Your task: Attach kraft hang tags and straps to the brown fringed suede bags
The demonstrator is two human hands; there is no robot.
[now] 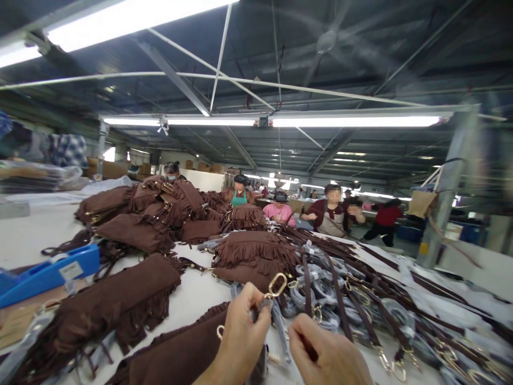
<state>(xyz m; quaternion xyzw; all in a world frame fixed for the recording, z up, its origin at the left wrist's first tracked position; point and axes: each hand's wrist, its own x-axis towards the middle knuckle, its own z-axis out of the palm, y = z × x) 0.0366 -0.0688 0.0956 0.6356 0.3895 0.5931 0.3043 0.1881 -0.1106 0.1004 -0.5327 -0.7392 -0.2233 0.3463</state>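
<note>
My left hand [242,334] is closed in a pinch on a gold metal clasp [277,285], whose oval loop stands up above the fingertips. From the same grip a clear plastic-wrapped strip [280,329] hangs down between my hands. Just to the right, my right hand [326,353] has its fingers curled together; whatever they hold is hidden. Under my left forearm lies a brown fringed bag [180,347]. Another brown fringed bag [256,251] sits just beyond my hands.
Brown bags [148,214] are heaped at the back left. A blue tape dispenser [52,272] stands at the left on the white table [200,294]. Plastic-wrapped coils [316,294] and brown straps [372,272] with gold hooks cover the right. Several people work beyond the table.
</note>
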